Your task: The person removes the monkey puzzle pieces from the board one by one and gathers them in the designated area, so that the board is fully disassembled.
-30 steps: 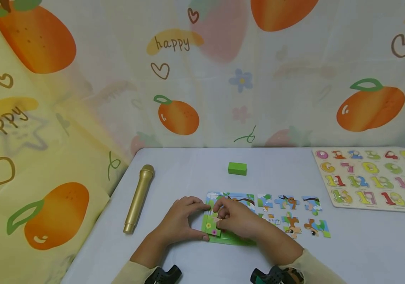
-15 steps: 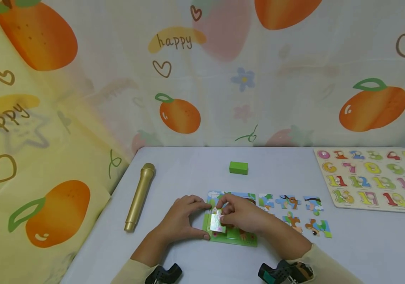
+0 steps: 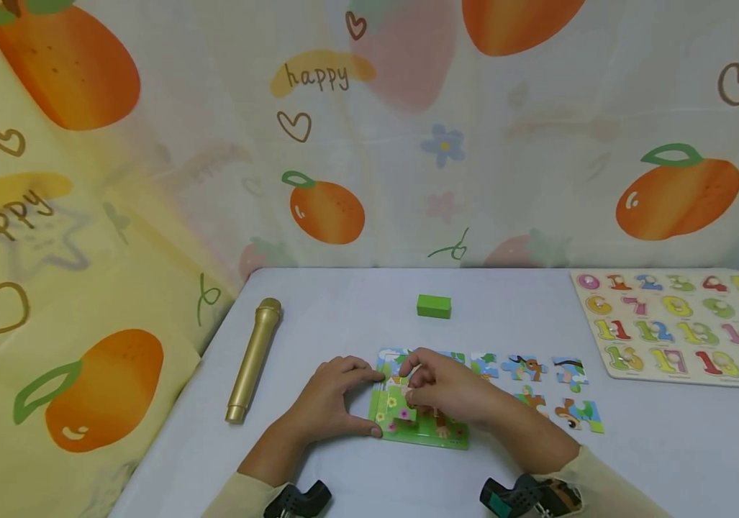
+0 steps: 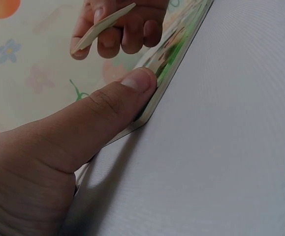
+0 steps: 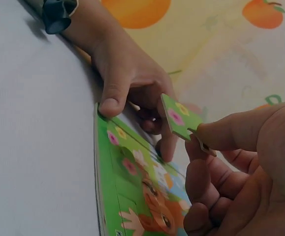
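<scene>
A jigsaw piece (image 5: pixel 179 115), green with pink and yellow flowers, is pinched between the thumb and index finger of my right hand (image 3: pixel 450 388). It is tilted and raised over the puzzle board (image 3: pixel 427 436), a flat tray with a green lower edge and a brown cartoon animal picture. In the left wrist view the piece (image 4: pixel 103 27) shows edge-on. My left hand (image 3: pixel 327 399) rests spread along the board's left side. Its thumb (image 4: pixel 117 101) lies on the near left corner, and its index finger touches farther up that edge. My right hand hides part of the board.
Several loose jigsaw pieces (image 3: pixel 525 368) lie right of the board, some behind my right arm. A green block (image 3: pixel 434 306) sits behind it. A gold microphone (image 3: pixel 254 360) lies to the left, and a wooden number board (image 3: pixel 680 324) at the far right.
My right hand has lifted the jigsaw piece from the board's left part and turned it; its silvery glare is gone and the flowers show. The hand has moved slightly right. My left hand stays put.
</scene>
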`<move>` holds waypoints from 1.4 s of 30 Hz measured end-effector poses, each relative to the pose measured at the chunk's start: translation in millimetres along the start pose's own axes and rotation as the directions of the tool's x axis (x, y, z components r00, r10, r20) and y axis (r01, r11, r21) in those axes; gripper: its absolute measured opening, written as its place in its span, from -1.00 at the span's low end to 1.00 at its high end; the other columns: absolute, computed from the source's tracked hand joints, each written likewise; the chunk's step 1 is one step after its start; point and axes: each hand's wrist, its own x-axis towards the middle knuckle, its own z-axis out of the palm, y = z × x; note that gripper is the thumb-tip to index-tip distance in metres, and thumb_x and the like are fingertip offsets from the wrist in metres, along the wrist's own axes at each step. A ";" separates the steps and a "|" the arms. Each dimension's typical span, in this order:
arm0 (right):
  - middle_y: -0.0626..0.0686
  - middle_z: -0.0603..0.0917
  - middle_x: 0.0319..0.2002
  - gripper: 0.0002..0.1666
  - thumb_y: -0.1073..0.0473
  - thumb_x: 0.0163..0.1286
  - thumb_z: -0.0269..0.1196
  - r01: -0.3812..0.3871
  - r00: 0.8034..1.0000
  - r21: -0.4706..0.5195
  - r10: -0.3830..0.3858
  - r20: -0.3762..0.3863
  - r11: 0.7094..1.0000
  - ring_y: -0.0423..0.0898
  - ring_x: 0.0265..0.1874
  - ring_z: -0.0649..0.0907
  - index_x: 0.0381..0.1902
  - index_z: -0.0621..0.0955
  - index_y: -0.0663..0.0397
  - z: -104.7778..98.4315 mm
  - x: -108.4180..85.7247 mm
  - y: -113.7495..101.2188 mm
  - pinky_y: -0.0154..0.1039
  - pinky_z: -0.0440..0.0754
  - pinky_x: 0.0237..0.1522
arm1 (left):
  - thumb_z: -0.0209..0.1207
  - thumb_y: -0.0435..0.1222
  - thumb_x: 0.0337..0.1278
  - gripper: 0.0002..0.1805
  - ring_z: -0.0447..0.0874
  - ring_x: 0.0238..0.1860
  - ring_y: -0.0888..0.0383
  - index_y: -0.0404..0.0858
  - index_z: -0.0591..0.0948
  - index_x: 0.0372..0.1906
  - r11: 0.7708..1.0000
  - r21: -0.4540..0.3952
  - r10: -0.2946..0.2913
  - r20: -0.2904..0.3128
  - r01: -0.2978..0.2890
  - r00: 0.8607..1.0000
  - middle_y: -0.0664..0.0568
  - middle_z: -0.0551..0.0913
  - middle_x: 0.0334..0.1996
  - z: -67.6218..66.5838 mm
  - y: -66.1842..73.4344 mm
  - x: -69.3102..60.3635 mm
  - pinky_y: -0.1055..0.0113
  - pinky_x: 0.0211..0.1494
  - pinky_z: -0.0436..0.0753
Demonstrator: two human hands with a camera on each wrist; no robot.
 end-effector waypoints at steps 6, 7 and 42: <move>0.06 0.60 -0.29 -0.68 0.31 0.49 0.31 0.018 1.000 0.014 -0.018 0.009 1.000 0.00 -0.43 0.61 0.12 0.51 0.19 -9.8 -7.7 1.4 -0.18 0.58 -0.37 | 0.60 0.39 -0.34 -0.06 0.52 0.15 0.25 0.16 0.71 0.31 1.000 0.001 -0.010 0.007 0.010 1.000 0.30 0.61 0.14 -1.0 -0.1 0.4 0.01 0.29 0.49; 0.06 0.60 -0.29 -0.69 0.31 0.49 0.31 0.022 1.000 0.009 -0.022 0.006 1.000 0.01 -0.40 0.63 0.12 0.52 0.19 -11.6 -9.4 1.9 -0.16 0.60 -0.32 | 0.60 0.39 -0.34 -0.06 0.52 0.15 0.24 0.16 0.71 0.31 1.000 0.001 -0.013 0.009 0.013 1.000 0.30 0.61 0.14 -1.1 0.5 0.6 0.01 0.29 0.49; 0.01 0.62 -0.28 -0.69 0.21 0.40 0.44 -0.076 0.987 -0.242 0.038 -0.159 0.967 -0.15 -0.48 0.49 0.02 0.59 -0.01 -50.7 -86.2 27.8 -0.30 0.45 -0.40 | 0.64 0.36 -0.37 -0.05 0.52 0.19 0.23 0.13 0.72 0.30 0.999 -0.001 -0.032 0.015 0.032 0.999 0.28 0.61 0.15 -0.7 2.9 0.6 -0.01 0.35 0.47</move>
